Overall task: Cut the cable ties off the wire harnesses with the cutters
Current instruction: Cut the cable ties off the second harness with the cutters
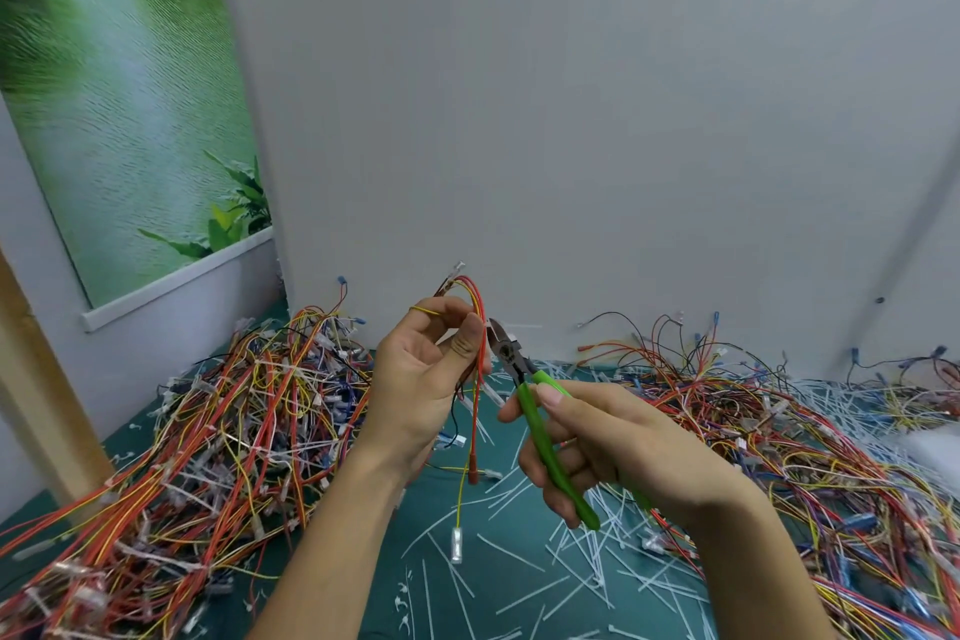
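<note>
Plenty of cut ties [521,558] on the surface [387,533] already, but left hand [418,379] grips another harness [474,431], right hand [618,452] clutches the cutters [531,413] beside it, so I'd guess loads left.

Small hand-work shop, its bench buried in wiring

Tangled harnesses [208,431] in red, yellow and blue lay heaped at the left and right of a green-covered table [415,525], with white cut ties [519,561] strewn between the heaps. A right hand [623,447] gripped green-handled cutters [537,424], and a left hand [415,379] held a single harness [478,307] up. Behind the table stood a bare grey wall [571,120], a green landscape poster [119,94] and a wooden post [36,379], the marks of a plain room used as a workroom.
</note>
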`<state>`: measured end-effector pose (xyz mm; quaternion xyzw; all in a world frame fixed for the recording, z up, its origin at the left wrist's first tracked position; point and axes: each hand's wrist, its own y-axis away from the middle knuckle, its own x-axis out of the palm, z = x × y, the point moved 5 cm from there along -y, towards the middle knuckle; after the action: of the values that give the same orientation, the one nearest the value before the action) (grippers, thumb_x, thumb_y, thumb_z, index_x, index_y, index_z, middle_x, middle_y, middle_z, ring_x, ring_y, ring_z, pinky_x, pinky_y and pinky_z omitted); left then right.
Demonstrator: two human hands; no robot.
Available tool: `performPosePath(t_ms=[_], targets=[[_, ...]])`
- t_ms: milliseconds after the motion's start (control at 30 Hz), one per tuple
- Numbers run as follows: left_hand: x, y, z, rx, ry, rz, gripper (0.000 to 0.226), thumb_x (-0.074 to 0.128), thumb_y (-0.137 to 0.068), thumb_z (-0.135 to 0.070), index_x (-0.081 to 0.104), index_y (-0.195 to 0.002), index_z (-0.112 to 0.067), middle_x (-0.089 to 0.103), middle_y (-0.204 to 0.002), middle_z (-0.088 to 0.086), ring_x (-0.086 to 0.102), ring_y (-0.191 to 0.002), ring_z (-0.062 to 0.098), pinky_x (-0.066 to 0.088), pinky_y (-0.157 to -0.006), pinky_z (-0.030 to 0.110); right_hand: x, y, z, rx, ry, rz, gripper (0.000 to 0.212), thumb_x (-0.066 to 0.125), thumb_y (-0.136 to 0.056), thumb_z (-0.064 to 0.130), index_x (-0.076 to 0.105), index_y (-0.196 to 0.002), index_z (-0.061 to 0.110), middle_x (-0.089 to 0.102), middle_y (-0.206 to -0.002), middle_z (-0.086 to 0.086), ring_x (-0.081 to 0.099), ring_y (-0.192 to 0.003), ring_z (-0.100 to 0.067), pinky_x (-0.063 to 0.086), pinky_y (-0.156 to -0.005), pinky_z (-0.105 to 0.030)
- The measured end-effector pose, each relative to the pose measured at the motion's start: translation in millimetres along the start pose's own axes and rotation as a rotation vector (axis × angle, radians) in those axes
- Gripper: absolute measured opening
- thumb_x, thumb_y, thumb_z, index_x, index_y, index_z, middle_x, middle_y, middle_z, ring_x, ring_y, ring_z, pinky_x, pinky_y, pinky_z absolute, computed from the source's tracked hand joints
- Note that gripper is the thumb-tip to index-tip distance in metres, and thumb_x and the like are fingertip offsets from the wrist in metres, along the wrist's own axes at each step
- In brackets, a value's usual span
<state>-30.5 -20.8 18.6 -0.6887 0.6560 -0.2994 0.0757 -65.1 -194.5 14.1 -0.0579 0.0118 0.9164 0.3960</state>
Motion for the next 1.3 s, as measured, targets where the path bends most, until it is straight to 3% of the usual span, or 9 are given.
performPosePath(t_ms=[533,733,1100,1300], targets=[[0.9,0.7,1.9,0.027,-0.037,0.016,0.013,0.074,-0.082,-0.021,0.070,-0.093,-0.016,0.070,-0.078,-0.001,0.064,-0.065,0.014,0.054,-0.063,0.021,5.2,-0.1,1.9,0.054,0.123,-0.144,0.049,0.049,-0.096,0.057,0.060,-0.111,0.012,0.067,-0.077,-0.010,0.066,-0.059,-0.032,0.052,-0.053,-0.031],[3.0,1.1,2.4,0.022,-0.036,0.020,0.006,0.074,-0.082,-0.021,0.074,-0.088,-0.024,0.071,-0.079,-0.004,0.064,-0.068,0.009,0.053,-0.064,0.018,4.7,1.0,4.0,0.057,0.174,-0.170,0.040,0.045,-0.107,0.048,0.058,-0.109,0.011,0.062,-0.071,-0.008,0.061,-0.050,-0.028,0.048,-0.048,-0.029],[6.0,2.2,9.3,-0.075,-0.016,0.055,0.007,0.077,-0.079,-0.024,0.076,-0.086,-0.026,0.071,-0.080,0.000,0.064,-0.069,0.009,0.053,-0.065,0.017,7.5,-2.6,-0.3,0.117,0.118,-0.169,0.054,0.056,-0.089,0.057,0.055,-0.116,0.010,0.068,-0.077,-0.007,0.069,-0.066,-0.035,0.056,-0.060,-0.035],[4.6,1.9,16.3,-0.177,0.046,0.026,0.022,0.084,-0.067,-0.037,0.078,-0.085,-0.026,0.072,-0.080,0.000,0.065,-0.069,0.008,0.054,-0.063,0.018,5.8,-2.2,1.2,0.111,0.169,-0.173,0.050,0.055,-0.101,0.052,0.051,-0.117,0.005,0.067,-0.075,-0.006,0.067,-0.060,-0.031,0.054,-0.055,-0.032]])
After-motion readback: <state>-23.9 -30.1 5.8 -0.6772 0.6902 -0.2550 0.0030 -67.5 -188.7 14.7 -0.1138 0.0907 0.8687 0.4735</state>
